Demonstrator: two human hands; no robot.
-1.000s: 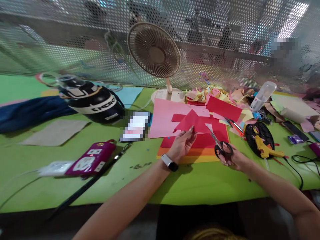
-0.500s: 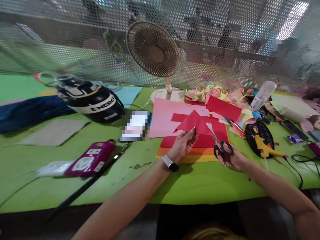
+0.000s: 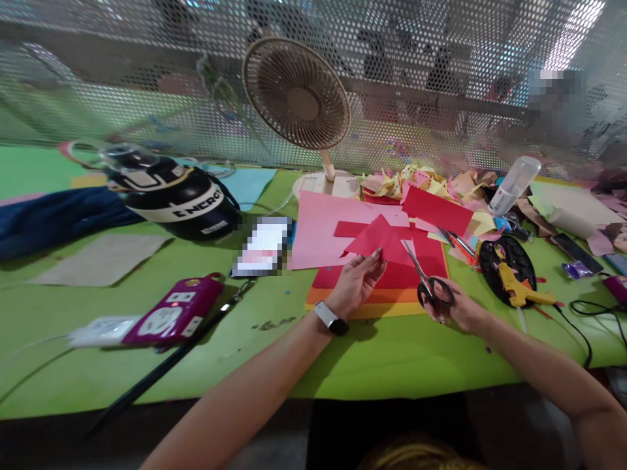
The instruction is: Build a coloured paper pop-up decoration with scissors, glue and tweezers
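Note:
My left hand [image 3: 361,279], with a watch at the wrist, pinches the lower edge of a pointed piece of red paper [image 3: 373,236] between thumb and fingers. My right hand [image 3: 450,307] has its fingers through the black handles of a pair of scissors [image 3: 422,275]. The blades point up and left, beside the red piece and apart from it. Beneath lie a pink sheet [image 3: 313,228] and a stack of red sheets [image 3: 333,277], with orange and yellow ones showing at the near edge.
A fan [image 3: 302,103] stands behind the papers. Leftward are a phone [image 3: 263,247], a purple power strip [image 3: 176,310] and a black jug [image 3: 181,199]. Rightward lie a yellow glue gun [image 3: 519,287] on a black palette [image 3: 494,264], a clear bottle [image 3: 514,186] and paper scraps [image 3: 426,179].
The red piece in my left hand is tilted a little differently and looks narrower on its right side. Both hands keep their holds; the whole view has shifted slightly.

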